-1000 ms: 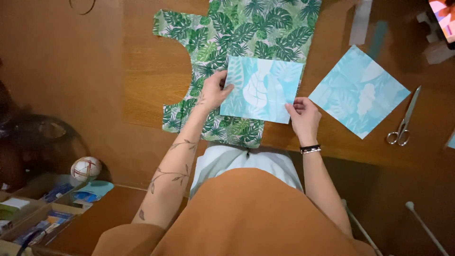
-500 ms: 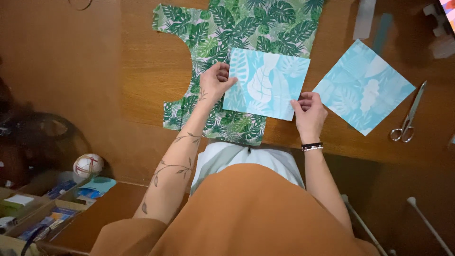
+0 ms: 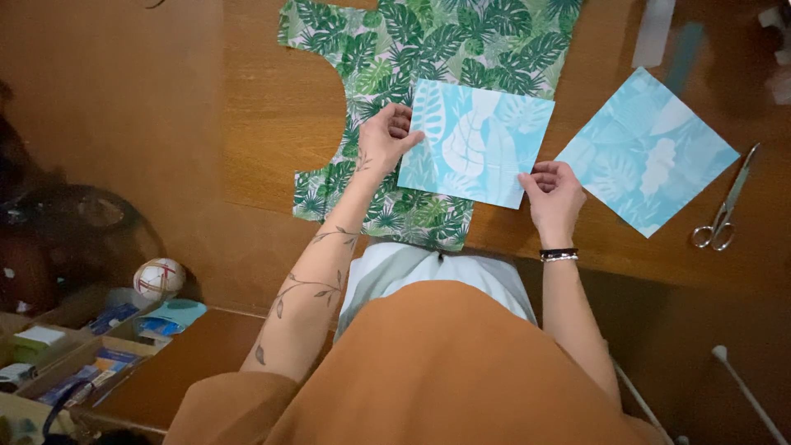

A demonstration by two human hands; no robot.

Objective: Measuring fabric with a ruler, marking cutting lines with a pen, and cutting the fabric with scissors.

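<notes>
A green leaf-print fabric piece [image 3: 428, 49], cut with curved armholes, lies flat on the wooden table [image 3: 272, 124]. On it rests a light blue leaf-print fabric square [image 3: 478, 140]. My left hand [image 3: 383, 136] presses on the square's left edge. My right hand [image 3: 554, 194] pinches its lower right corner, with a dark bracelet at the wrist. A second light blue square [image 3: 647, 148] lies apart to the right, turned like a diamond.
Silver scissors [image 3: 725, 210] lie near the table's right edge. Pale strips [image 3: 655, 33] sit at the top right. Lower left, a shelf holds a small patterned ball [image 3: 158, 278] and trays with several small packets [image 3: 99, 354]. A white rod [image 3: 746, 383] stands at lower right.
Both hands have shifted the blue square slightly to the right over the green fabric. The view has drifted a little; the second square and scissors stay put.
</notes>
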